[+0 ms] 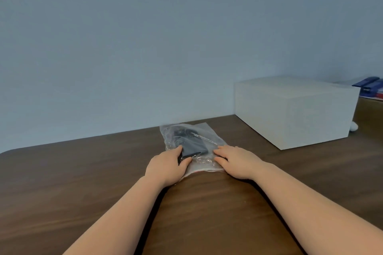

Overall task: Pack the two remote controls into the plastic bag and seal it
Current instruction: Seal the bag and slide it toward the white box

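A clear plastic bag point(204, 130) lies flat on the brown wooden table point(83, 172), near its far edge. Dark remote controls point(191, 143) show through the plastic; I cannot separate them into two. My left hand point(166, 166) rests on the bag's near left corner, thumb and fingers pinching the plastic beside the remotes. On the near right corner lies my right hand point(236, 163), fingers spread flat on the plastic. The bag's near edge point(204, 171), with a thin red strip, runs between the two hands.
A large white box point(294, 109) stands on the table at the right, close to the bag. Behind it lie blue and red items point(371, 89) and a small white object point(353, 126). A plain blue-grey wall rises behind the table.
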